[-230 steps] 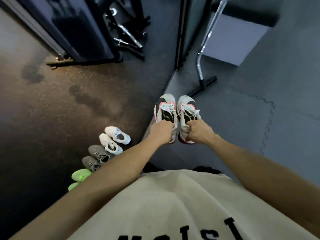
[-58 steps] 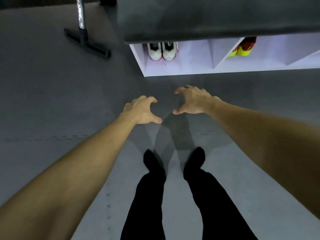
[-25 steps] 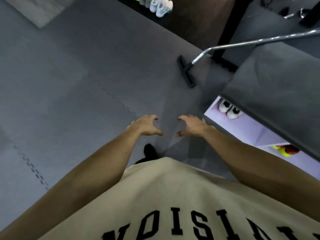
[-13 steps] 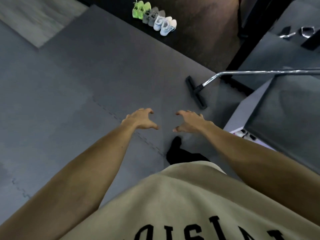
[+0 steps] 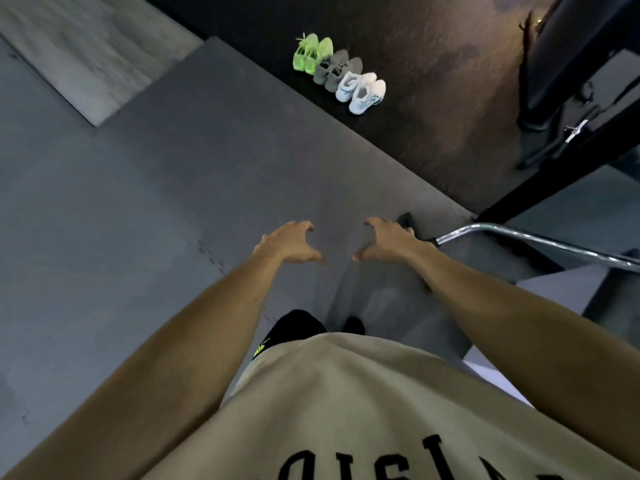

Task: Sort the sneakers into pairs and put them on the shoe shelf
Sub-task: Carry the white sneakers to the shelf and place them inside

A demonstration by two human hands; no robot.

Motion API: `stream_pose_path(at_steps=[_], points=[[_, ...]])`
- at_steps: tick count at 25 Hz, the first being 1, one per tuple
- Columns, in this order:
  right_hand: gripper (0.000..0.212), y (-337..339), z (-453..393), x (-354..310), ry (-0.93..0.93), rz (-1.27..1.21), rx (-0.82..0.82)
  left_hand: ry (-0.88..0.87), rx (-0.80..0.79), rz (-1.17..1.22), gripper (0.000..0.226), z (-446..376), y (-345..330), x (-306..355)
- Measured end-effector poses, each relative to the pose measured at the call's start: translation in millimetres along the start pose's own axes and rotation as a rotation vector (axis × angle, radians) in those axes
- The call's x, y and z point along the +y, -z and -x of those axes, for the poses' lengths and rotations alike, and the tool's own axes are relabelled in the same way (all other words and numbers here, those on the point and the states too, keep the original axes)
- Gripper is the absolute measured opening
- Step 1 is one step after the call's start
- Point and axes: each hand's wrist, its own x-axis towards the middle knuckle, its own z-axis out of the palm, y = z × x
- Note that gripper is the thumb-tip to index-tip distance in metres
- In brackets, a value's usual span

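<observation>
A row of sneakers stands far ahead on the dark floor: a neon green pair [image 5: 311, 53], a grey pair [image 5: 335, 69] and a white pair [image 5: 362, 91], side by side. My left hand [image 5: 289, 242] and my right hand [image 5: 388, 239] are held out in front of me over the grey mat, fingers spread and loosely bent, holding nothing. Both hands are well short of the sneakers. Only a pale corner of the shoe shelf [image 5: 491, 367] shows at the right edge.
A chrome bar [image 5: 540, 240] on a black foot reaches in from the right, just beyond my right hand. Dark gym equipment [image 5: 571, 81] stands at the upper right. Grey foam mats [image 5: 138, 220] cover the floor between me and the sneakers.
After the white-and-pink pair went into the shelf, I turned away from it. The row of sneakers has come closer and lower in view. Both hands stay empty.
</observation>
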Motion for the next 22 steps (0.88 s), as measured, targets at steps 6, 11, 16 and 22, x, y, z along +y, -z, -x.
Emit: stream_pose_path(at_steps=[6, 11, 16, 22], points=[[0.091, 79, -118, -40, -0.010, -0.033, -0.027, -0.035, -0.005, -0.015, 0.085, -114, 108, -17], [0.095, 143, -225, -93, -0.135, -0.087, 0.039, -0.116, -0.017, -0.056, 0.087, -208, 227, -33], [0.095, 216, -300, -128, -0.184, -0.180, 0.102, -0.172, -0.045, -0.117, 0.087, -291, 324, -34], [0.085, 293, -408, -142, -0.228, -0.236, 0.114, -0.199, -0.073, -0.190, 0.093, -410, 418, -21]])
